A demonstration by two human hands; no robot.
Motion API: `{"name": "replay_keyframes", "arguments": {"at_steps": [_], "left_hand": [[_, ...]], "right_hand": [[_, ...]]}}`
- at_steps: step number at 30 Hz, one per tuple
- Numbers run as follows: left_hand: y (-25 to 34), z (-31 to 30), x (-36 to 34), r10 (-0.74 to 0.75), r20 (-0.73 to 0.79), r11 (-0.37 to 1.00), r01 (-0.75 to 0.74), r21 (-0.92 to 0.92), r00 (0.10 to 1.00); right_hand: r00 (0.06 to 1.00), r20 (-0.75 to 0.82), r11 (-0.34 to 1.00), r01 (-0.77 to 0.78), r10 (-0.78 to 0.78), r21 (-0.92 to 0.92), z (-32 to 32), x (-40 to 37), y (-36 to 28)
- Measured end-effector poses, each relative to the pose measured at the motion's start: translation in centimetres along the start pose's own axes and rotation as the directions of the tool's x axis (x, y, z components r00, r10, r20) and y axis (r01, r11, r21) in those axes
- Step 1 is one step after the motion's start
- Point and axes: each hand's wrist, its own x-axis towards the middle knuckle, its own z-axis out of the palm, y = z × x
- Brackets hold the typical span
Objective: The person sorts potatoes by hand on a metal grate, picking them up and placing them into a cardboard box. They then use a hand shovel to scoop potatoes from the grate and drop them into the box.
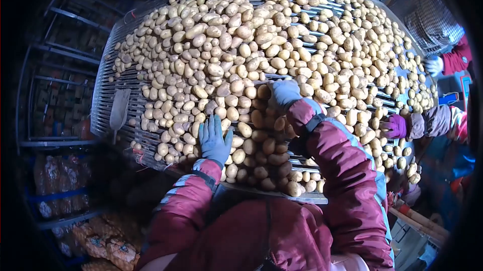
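Potatoes (pixel 221 39) lie in a wide spread over a slatted metal sorting table (pixel 108 95). My left hand (pixel 215 138), in a blue-grey glove, rests on the potatoes near the front edge with its fingers stretched and apart. Further forward and to the right, my right hand (pixel 285 92) in a pale glove reaches down among the potatoes. Its fingers curl under, and whatever they hold is hidden beneath the hand. Shaded potatoes (pixel 266 145) lie between my two forearms.
A flat scoop-like paddle (pixel 119 110) lies on the slats at the left. At the right edge are another person's purple-gloved hand (pixel 395 126) and a white-gloved hand (pixel 433 65). Metal racks (pixel 65 143) stand left, with filled net bags (pixel 108 246) below.
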Motion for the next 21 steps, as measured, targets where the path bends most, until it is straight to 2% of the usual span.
{"name": "replay_keyframes", "arguments": {"at_steps": [2, 4, 5, 6, 7, 8, 9, 10, 12, 13, 14, 16, 17, 18, 20, 21], "left_hand": [[-0.3, 0.2, -0.1, 0.021, -0.006, 1.0, -0.021, -0.002, 1.0], [-0.4, 0.1, 0.0, 0.039, -0.007, 0.999, -0.039, -0.001, 0.999], [-0.4, 0.1, 0.0, 0.045, -0.01, 0.999, -0.045, -0.012, 0.999], [-0.5, 0.2, -0.2, 0.049, -0.007, 0.999, -0.049, -0.019, 0.999], [-0.7, 0.4, -0.4, 0.052, -0.013, 0.998, -0.053, -0.015, 0.999], [-0.7, 0.5, -0.2, 0.06, -0.023, 0.998, -0.06, -0.014, 0.998], [-0.7, 0.5, -0.1, 0.071, -0.033, 0.997, -0.072, -0.012, 0.997], [-0.7, 0.4, -0.2, 0.077, -0.017, 0.997, -0.077, -0.011, 0.997], [-0.9, 0.8, -0.1, 0.087, -0.053, 0.995, -0.09, -0.045, 0.995], [-1.1, 1.1, -0.1, 0.121, -0.054, 0.99, -0.124, -0.06, 0.991], [-1.2, 1.5, 0.0, 0.117, -0.056, 0.992, -0.119, -0.049, 0.992], [-2.0, 2.7, -0.2, 0.117, -0.058, 0.992, -0.119, -0.033, 0.991], [-4.2, 5.4, -0.1, 0.166, 0.054, 0.984, -0.169, 0.05, 0.985], [-5.8, 8.1, 0.0, 0.206, 0.163, 0.965, -0.229, 0.132, 0.965], [-4.4, 5.4, 0.1, 0.224, 0.034, 0.965, -0.226, 0.136, 0.974], [-4.8, 5.0, 0.1, 0.248, 0.056, 0.959, -0.253, 0.127, 0.967]], "right_hand": [[0.998, -0.063, 0.999, -0.01, 0.013, 0.052, -0.1, -2.0, 0.1], [0.993, -0.043, 0.984, 0.116, -0.111, 0.136, -0.1, -3.3, 0.8], [0.99, -0.025, 0.927, 0.136, -0.135, 0.35, -3.4, -5.2, 0.6], [0.991, -0.021, 0.929, 0.128, -0.129, 0.347, -2.6, -5.7, 1.1], [0.999, -0.022, 0.733, 0.034, -0.025, 0.679, -1.1, -6.6, 2.2], [0.997, 0.008, 0.421, -0.041, 0.079, 0.906, -1.2, -7.7, 2.8], [0.994, 0.061, 0.292, -0.087, 0.095, 0.952, -1.3, -8.9, 3.7], [0.988, 0.111, 0.155, -0.127, 0.109, 0.98, -1.5, -10.1, 4.6], [0.986, 0.069, -0.083, -0.057, 0.152, 0.995, -2.4, -13.1, 5.1], [0.981, 0.127, -0.191, -0.098, 0.15, 0.977, -3.3, -15.1, 5.0], [0.994, 0.078, -0.206, -0.061, 0.071, 0.977, -2.4, -16.5, 5.9], [0.952, -0.202, -0.15, 0.24, 0.232, 0.959, 5.2, -18.2, 7.1], [0.966, -0.075, -0.484, 0.19, 0.247, 0.854, 5.1, -19.5, 6.3], [0.942, 0.149, -0.708, 0.117, 0.301, 0.696, -2.1, -22.8, 2.8], [0.915, 0.113, -0.635, 0.176, 0.388, 0.752, 4.3, -23.3, 3.0], [0.928, 0.045, -0.481, 0.15, 0.37, 0.864, 4.2, -24.5, 3.0]]}}
